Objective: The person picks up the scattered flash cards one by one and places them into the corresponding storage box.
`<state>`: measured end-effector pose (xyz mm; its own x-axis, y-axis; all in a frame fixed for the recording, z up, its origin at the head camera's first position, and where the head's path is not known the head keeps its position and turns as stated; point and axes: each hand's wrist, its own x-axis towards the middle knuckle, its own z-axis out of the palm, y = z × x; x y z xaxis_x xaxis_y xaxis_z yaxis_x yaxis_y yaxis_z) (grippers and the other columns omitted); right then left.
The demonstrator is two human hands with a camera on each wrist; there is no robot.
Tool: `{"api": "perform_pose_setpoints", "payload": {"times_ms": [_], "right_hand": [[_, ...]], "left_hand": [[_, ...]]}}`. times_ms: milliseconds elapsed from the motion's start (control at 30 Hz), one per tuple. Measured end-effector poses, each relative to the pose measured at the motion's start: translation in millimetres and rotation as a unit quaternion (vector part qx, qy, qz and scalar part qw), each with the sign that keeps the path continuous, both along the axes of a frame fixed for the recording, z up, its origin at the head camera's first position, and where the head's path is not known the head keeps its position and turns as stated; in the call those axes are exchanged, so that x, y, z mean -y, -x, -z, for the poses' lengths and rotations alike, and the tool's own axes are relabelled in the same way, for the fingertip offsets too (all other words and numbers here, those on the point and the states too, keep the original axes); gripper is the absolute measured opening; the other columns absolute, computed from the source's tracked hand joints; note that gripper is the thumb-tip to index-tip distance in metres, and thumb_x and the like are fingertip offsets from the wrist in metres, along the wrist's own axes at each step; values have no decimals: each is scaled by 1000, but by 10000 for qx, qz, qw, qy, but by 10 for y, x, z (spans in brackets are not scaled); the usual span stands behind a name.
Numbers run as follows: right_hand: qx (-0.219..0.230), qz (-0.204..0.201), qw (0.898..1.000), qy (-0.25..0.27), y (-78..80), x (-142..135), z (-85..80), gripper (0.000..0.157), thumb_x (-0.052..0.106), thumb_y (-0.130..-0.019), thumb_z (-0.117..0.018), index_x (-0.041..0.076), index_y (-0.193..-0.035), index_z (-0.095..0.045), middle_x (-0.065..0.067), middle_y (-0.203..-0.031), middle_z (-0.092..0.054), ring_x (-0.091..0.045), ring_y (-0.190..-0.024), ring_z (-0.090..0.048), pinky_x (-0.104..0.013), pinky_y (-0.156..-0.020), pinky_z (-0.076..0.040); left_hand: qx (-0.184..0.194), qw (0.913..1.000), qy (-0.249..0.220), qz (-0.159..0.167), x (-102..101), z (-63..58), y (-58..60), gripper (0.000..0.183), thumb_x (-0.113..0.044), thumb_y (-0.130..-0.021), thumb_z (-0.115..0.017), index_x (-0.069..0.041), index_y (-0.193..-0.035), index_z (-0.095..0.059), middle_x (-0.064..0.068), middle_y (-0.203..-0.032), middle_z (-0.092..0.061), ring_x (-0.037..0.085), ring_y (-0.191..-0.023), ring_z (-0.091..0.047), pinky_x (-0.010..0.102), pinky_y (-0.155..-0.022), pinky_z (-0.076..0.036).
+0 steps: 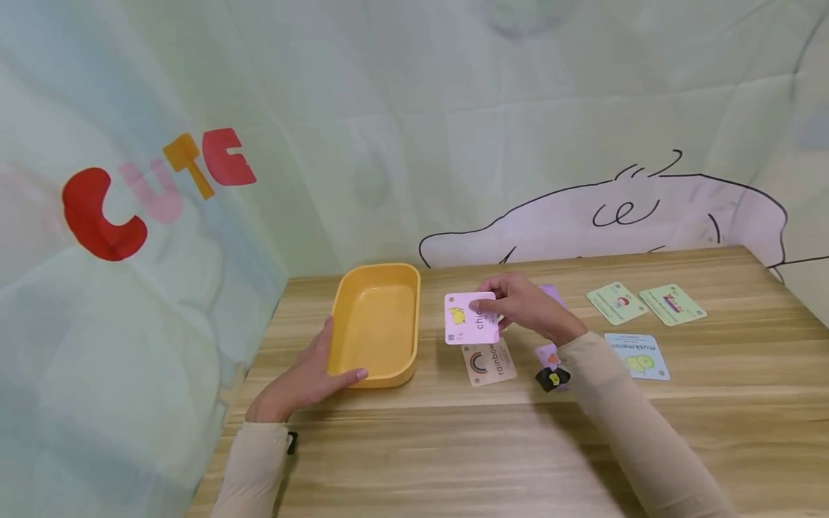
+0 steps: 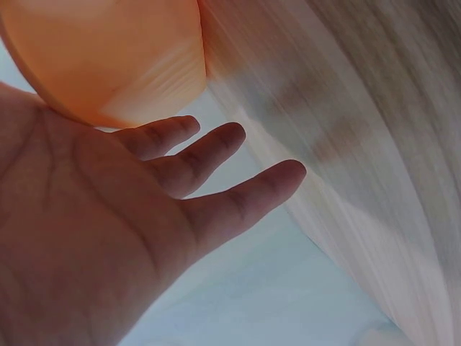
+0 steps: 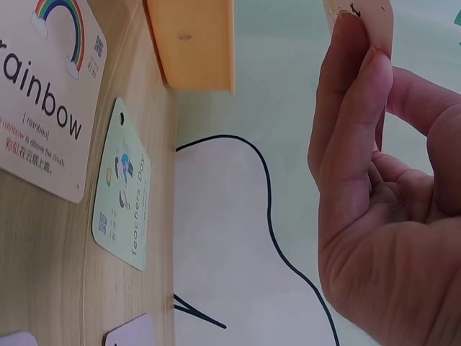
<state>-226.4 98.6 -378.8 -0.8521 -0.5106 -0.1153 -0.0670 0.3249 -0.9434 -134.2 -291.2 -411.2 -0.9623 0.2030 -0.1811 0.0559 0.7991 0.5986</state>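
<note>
My right hand [image 1: 521,306] pinches a pink flashcard [image 1: 465,327] with a yellow chick on it, held above the table just right of the yellow tray [image 1: 378,327]. In the right wrist view only the lower edge of that flashcard [image 3: 376,25] shows between thumb and fingers. Below it lies the rainbow flashcard [image 1: 490,365]. At the tray's left side is my left hand [image 1: 307,378], its thumb by the near rim. The left wrist view shows its fingers [image 2: 241,202] spread and nearly straight, with the tray [image 2: 115,50] beside the palm.
Two green flashcards [image 1: 617,303] and a blue muskmelon flashcard [image 1: 641,357] lie at the right. Purple flashcards [image 1: 552,293] are partly hidden by the right arm. A Teachers' Day flashcard [image 3: 122,191] lies near the rainbow one. A printed curtain [image 1: 363,129] borders the wooden table [image 1: 453,453].
</note>
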Motion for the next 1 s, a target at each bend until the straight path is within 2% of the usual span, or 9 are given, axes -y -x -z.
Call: {"api": "perform_pose_setpoints", "payload": {"times_ms": [167, 433, 667, 1000], "right_hand": [[-24, -43, 10000, 23, -7, 62, 4, 20, 15, -97, -68, -2, -108, -66, -12, -93, -70, -19, -78, -69, -40, -67, -60], [83, -116, 9998, 153, -12, 147, 50, 18, 15, -97, -68, 0, -108, -67, -11, -95, -69, -20, -80, -68, -35, -66, -59], [223, -59, 9997, 94, -28, 227, 61, 18, 17, -97, -69, 4, -108, -68, -12, -96, -71, -22, -79, -71, -45, -71, -60], [291, -100, 9995, 89, -7, 323, 27, 18, 19, -97, -69, 4, -107, -68, -11, -98, -72, -22, -82, -70, -40, -72, -60]], "left_hand": [[-46, 10000, -16, 31, 1, -3, 17, 125, -64, -85, -69, -6, -161, 12, 23, -168, -1, 44, -153, -12, 65, -118, -20], [-62, 10000, 19, 0, 0, 6, 18, 125, -63, -86, -69, -5, -161, 12, 24, -168, -1, 44, -153, -13, 64, -119, -20], [-48, 9999, -91, -22, -11, 35, -10, 124, -60, -86, -71, -6, -161, 12, 24, -168, -2, 43, -153, -13, 64, -119, -20], [-177, 9998, -93, 72, -11, 27, 6, 124, -60, -86, -70, -5, -161, 12, 26, -167, -2, 45, -152, -13, 65, -118, -20]]}}
